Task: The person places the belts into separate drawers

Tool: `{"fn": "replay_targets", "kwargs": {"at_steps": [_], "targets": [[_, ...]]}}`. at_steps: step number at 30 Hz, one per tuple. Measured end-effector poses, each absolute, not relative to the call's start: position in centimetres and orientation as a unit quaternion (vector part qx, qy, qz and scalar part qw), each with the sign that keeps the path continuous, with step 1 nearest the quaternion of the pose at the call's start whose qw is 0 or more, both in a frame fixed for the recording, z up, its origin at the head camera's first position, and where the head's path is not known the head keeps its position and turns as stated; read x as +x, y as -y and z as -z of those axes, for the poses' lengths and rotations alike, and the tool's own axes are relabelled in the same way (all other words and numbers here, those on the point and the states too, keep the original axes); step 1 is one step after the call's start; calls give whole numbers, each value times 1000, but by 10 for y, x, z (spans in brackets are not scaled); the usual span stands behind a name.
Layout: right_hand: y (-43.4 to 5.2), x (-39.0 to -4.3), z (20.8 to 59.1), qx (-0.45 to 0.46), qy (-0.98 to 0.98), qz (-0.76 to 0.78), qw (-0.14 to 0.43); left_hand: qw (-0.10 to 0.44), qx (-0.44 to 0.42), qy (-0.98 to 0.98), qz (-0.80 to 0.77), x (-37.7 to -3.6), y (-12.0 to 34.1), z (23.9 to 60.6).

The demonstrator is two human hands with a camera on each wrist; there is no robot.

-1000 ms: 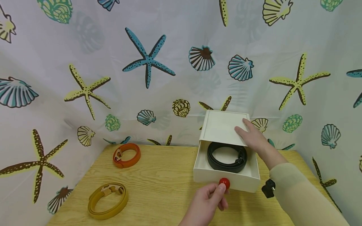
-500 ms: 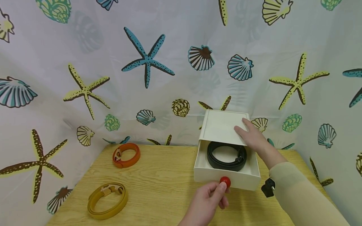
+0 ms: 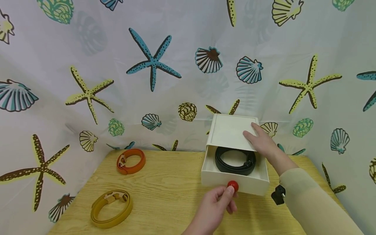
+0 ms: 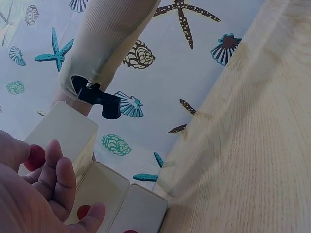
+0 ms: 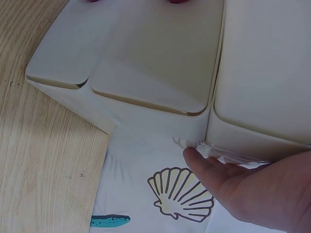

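Observation:
My left hand (image 3: 212, 205) pinches the red round knob (image 3: 233, 186) on the front of a white drawer (image 3: 251, 186). That drawer stands pulled out of a white drawer cabinet (image 3: 229, 130), and a coiled black belt (image 3: 235, 169) lies inside, its far part under the cabinet's top. My right hand (image 3: 262, 142) rests on the top's right edge, thumb and forefinger spread; its other fingers are hidden in the head view. Below, in the left wrist view, two more drawers with red knobs (image 4: 83, 211) show, both pushed in.
On the wooden table (image 3: 167, 192), a coiled orange belt (image 3: 135, 169) lies at the back left and a coiled yellow belt (image 3: 110, 223) nearer the front. A white curtain (image 3: 176, 19) printed with starfish and shells surrounds the table, close behind the cabinet.
The drawer has slid slightly inward with the black belt, and my left hand on the knob has moved a little away from me with it. The right hand has stayed put.

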State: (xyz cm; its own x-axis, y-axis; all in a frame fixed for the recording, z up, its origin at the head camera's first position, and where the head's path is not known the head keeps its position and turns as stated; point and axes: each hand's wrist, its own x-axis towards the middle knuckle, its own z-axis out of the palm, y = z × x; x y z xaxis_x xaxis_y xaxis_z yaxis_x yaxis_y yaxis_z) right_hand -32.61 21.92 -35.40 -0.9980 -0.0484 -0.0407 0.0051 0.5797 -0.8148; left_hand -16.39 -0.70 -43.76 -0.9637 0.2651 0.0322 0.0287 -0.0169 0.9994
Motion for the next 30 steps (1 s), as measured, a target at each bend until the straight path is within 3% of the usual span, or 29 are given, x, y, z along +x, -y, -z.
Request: {"fn": "replay_targets", "kwargs": {"at_steps": [16, 30], "targets": [[-221, -326, 354, -23, -886, 462, 32, 109, 83, -681, -719, -176, 6, 430], [-221, -326, 351, -10, -878, 476, 53, 86, 96, -675, -726, -190, -1, 433]]}}
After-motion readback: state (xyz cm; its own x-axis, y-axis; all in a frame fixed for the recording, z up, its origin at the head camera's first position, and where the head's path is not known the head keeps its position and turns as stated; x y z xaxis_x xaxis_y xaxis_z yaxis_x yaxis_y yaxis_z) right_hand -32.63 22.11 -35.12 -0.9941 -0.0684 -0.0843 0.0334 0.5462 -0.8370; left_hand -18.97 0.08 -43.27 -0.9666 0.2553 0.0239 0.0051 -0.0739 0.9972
